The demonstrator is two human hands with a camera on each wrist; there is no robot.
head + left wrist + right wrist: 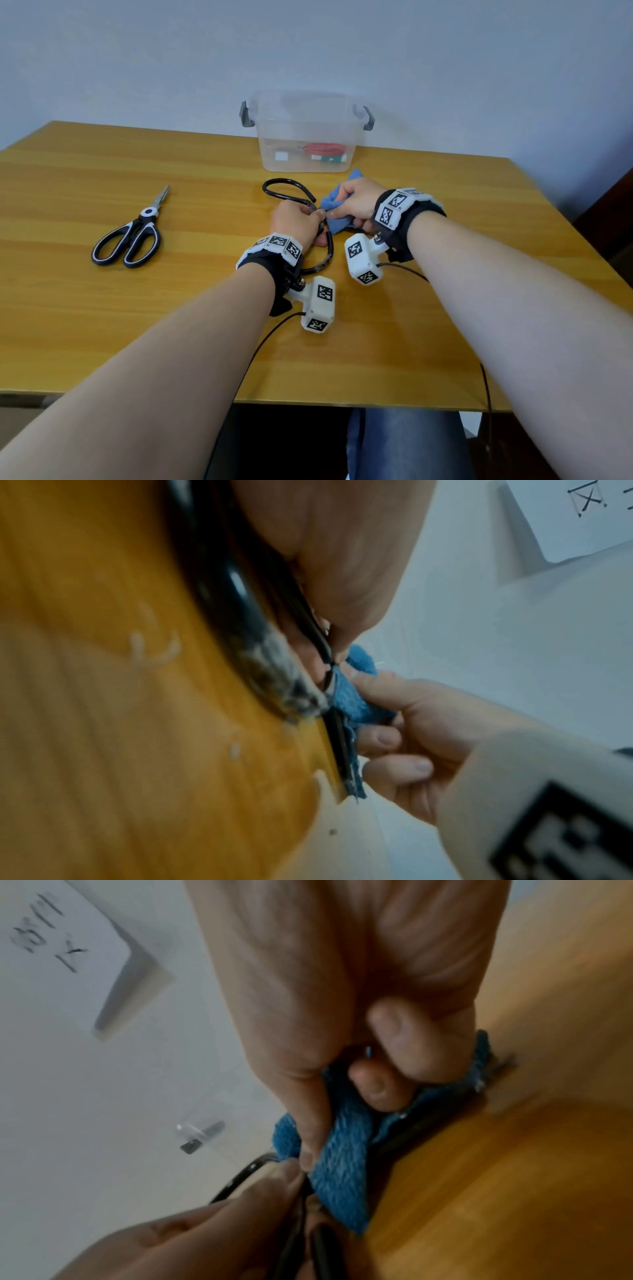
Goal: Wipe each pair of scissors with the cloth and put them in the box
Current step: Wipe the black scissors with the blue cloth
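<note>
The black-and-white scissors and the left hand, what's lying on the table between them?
Nothing: in the head view only bare wooden table separates the black-and-white scissors from the left hand, which grips the black-handled scissors.

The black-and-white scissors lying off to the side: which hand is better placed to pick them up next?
Left, probably. The black-and-white scissors lie on the left hand's side of the table. The right hand grips the blue cloth and would have to cross over.

Wooden table (411,342): scissors (128,236), seemingly clear box (308,137)
</note>
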